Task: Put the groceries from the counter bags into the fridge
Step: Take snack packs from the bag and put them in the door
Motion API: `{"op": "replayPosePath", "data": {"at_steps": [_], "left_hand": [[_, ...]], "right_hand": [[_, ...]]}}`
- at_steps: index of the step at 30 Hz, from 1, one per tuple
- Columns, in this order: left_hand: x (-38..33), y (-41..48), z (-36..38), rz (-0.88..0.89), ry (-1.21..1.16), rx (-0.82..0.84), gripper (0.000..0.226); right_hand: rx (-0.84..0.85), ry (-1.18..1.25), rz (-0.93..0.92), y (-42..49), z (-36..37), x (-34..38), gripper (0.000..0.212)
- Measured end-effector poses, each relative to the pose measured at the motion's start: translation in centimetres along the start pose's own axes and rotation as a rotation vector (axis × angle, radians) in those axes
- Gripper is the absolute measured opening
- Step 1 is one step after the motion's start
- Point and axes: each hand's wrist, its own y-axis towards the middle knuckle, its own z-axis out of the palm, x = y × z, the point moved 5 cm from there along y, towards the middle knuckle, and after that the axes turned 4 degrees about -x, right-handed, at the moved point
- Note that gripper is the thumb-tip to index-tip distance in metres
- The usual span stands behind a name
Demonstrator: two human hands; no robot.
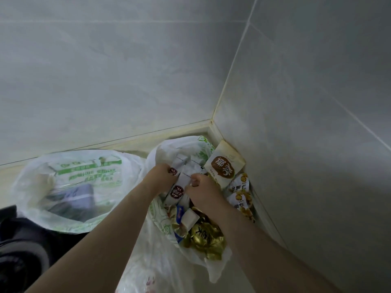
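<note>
Two hands in the right bag (169,148), both holding white cartons (182,180).
L hand: left hand (161,175) reaches in from the near left, fingers curled narrow round the far end of the cartons, fingertips hidden behind them. R hand: right hand (204,192) closed to a near fist, thumb and fingers pinching a carton edge, knuckles up. The hands sit just beside each other, cartons between. The task items lie in the open bag in the far right corner of the counter (239,282), against the tiled wall (127,81). Also noted: beige carton (224,168) leaning in the corner, snack packets (241,197) right of the R hand, gold foil pack (203,237) at the near side. The left bag (42,187), green print, holds a blue-grey box (78,193). A black object (21,246) is near left, ID unclear.
</note>
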Motion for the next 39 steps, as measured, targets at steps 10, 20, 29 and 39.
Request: {"op": "replayPosePath", "data": {"at_steps": [10,20,29,39], "left_hand": [[0.6,0.8,0.9,-0.103,-0.203,0.121,0.015],[0.8,0.3,0.6,-0.090,-0.276,0.152,0.034],[0.8,-1.4,0.4,-0.023,-0.330,0.227,0.020],[0.6,-1.4,-0.1,0.105,-0.388,0.161,0.020]], "right_hand": [[-0.083,0.150,0.020,2.3,0.2,-1.7,0.037],[-0.066,0.050,-0.052,2.8,-0.5,-1.2,0.059],[-0.169,-0.057,-0.148,3.8,-1.8,-1.1,0.012],[-0.093,0.659,-0.074,4.7,-2.0,1.5,0.005]]}}
